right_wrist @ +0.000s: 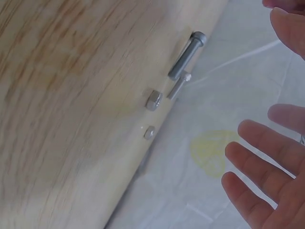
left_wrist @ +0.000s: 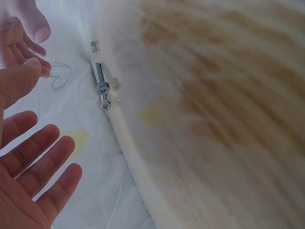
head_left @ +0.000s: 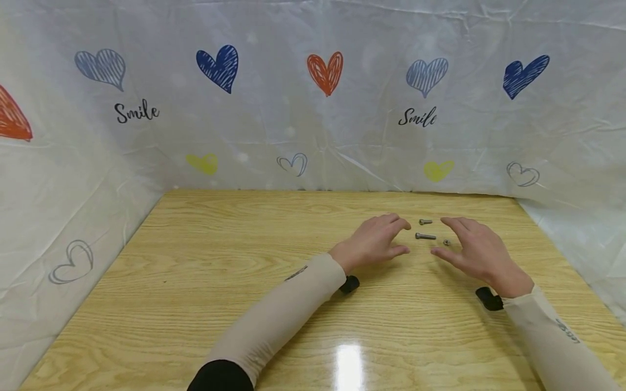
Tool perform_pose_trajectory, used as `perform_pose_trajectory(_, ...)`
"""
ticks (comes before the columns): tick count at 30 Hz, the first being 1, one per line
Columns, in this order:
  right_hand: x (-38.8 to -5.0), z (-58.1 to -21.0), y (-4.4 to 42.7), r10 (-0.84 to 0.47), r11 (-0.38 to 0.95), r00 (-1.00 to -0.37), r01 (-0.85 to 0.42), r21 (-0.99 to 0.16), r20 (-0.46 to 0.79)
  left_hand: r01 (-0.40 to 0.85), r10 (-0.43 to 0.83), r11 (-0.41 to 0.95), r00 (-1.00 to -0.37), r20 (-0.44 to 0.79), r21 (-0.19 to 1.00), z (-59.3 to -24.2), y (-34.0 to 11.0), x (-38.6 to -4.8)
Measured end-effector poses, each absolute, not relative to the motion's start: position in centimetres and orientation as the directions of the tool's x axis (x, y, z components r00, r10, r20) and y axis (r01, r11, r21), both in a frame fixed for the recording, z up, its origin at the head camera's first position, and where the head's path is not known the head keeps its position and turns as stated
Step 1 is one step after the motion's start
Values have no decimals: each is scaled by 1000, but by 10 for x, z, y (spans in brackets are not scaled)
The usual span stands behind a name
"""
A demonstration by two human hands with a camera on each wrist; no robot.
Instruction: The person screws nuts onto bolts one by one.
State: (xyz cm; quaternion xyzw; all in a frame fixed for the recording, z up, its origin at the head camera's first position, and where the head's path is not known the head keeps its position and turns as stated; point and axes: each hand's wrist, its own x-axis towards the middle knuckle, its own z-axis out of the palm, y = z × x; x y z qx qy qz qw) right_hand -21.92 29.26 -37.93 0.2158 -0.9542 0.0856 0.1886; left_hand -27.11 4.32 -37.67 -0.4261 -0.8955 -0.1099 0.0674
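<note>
Two metal bolts lie side by side on the wooden table, a longer bolt (head_left: 425, 236) nearer me and a shorter bolt (head_left: 426, 221) behind it, heads to the left. Close to their right end is a hex nut (head_left: 447, 243). The right wrist view also shows a smaller nut (right_wrist: 149, 132), which I cannot make out in the head view. My left hand (head_left: 373, 241) hovers left of the bolts, fingers spread and holding nothing. Opposite it, on the right side, my right hand (head_left: 481, 251) is likewise relaxed and empty, thumb apart from the fingers.
The wood-grain table (head_left: 220, 260) reaches back to a white cloth (head_left: 274, 125) printed with hearts and "Smile", which also hangs at both sides. Black wrist pieces, one on the left (head_left: 349, 285) and one on the right (head_left: 489, 299), stick out beneath the sleeves.
</note>
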Motion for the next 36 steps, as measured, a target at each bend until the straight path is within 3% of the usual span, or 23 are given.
perform_pose_trajectory(20,-222,-382,302,-326,917,-894,-378,-126,306,740,730,632,-668,144,229,-383,62,-286)
perform_pose_trajectory(36,-225,-385,309,-312,918,-901,-368,-150,301,715,720,653,-688,88,248,-381,82,-298)
